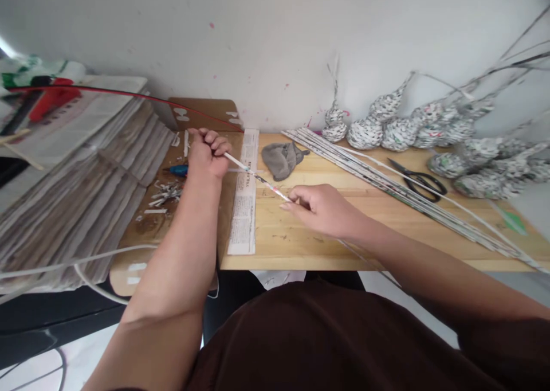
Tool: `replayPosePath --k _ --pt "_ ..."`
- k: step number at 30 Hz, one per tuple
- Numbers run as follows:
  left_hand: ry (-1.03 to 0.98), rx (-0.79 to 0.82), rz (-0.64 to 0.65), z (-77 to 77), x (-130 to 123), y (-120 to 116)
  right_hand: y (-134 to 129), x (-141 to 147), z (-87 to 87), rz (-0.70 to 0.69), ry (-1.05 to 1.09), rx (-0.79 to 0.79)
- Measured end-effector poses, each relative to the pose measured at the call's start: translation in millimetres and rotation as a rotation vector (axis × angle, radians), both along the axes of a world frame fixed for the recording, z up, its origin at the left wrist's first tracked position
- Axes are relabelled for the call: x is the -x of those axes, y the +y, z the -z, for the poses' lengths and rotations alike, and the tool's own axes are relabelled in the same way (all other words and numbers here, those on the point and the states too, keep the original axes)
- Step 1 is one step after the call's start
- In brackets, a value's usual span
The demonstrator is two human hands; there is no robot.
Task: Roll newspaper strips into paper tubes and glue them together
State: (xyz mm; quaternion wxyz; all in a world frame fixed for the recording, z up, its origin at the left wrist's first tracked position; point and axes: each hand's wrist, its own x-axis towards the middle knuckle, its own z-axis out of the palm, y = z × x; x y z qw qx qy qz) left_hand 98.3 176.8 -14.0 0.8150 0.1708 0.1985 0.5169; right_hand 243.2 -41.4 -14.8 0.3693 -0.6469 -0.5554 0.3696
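Observation:
A thin rolled newspaper tube (267, 183) runs slantwise between my hands above the table. My left hand (209, 152) is curled round its upper left end, with the fingers closed. Lower and to the right, my right hand (315, 206) pinches the tube between thumb and fingertips; a thin stretch of it trails off beneath the right forearm. Under the tube, a printed newspaper strip (243, 225) lies flat on the wood. Just beyond my hands rests a crumpled grey cloth (279, 159).
A tall stack of folded newspaper (124, 167) stands at left, near small paper scraps (165, 193) and a blue-tipped tool (177, 170). Rolled paper tubes (387, 187) lie across the right side, beside black scissors (423, 184). Woven paper gourds (399, 130) line the wall.

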Motion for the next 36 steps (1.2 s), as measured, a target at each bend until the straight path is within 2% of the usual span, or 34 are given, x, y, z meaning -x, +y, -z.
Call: replayPosePath --k 2,3,6,8,9,11,14,16,18,21,22,24,28,30,33,34,36 --pt "0.007 -0.005 0.012 -0.2 -0.9 -1.7 -13.2 -2.5 1.0 0.020 -0.048 -0.056" --pt "0.002 -0.007 0.022 -0.4 -1.5 -3.0 -17.8 -3.2 3.5 0.012 0.028 -0.014" --pt "-0.039 0.002 0.047 -1.4 -3.1 -7.3 -23.6 -2.7 13.6 -0.037 0.483 0.225" --pt "-0.065 0.018 0.058 -1.9 -3.4 -8.5 -24.1 -1.0 16.9 -0.083 0.684 0.335" --pt "-0.069 0.027 0.061 -2.0 -3.4 -8.4 -24.6 0.0 16.6 -0.109 0.689 0.361" --pt "-0.064 0.043 0.051 -1.8 -3.1 -7.0 -27.1 1.6 12.9 -0.125 0.507 0.348" --pt "-0.057 0.056 0.019 -0.7 -3.0 -4.0 -34.7 1.7 6.8 -0.024 -0.006 0.132" --pt "-0.046 0.052 0.013 -0.1 -3.3 -3.2 -40.1 0.3 7.1 0.040 -0.198 0.019" --pt "-0.037 0.042 0.026 0.1 -3.9 -3.8 -43.7 -1.6 11.0 0.012 -0.059 0.093" --pt "-0.056 0.038 0.047 -0.6 -4.8 -6.2 -44.1 -3.2 16.7 -0.110 0.462 0.335" --pt "-0.062 0.043 0.051 -0.9 -5.1 -6.9 -43.2 -3.1 17.2 -0.133 0.569 0.383" --pt "-0.072 0.054 0.059 -1.3 -5.4 -7.7 -40.2 -1.6 15.9 -0.120 0.581 0.406" --pt "-0.123 0.070 0.083 -0.8 -4.9 -6.8 -33.3 2.7 13.5 0.017 0.320 0.238" --pt "-0.150 0.069 0.096 -0.4 -4.4 -6.3 -31.3 3.6 16.1 -0.014 0.445 0.251" --pt "-0.154 0.071 0.104 -0.8 -4.0 -6.4 -29.6 3.4 20.7 -0.149 0.783 0.401" --pt "-0.146 0.071 0.100 -1.2 -4.0 -6.6 -28.9 3.4 20.9 -0.171 0.806 0.429" --pt "-0.127 0.070 0.085 -2.1 -4.1 -7.2 -26.2 3.8 18.7 -0.157 0.635 0.397"
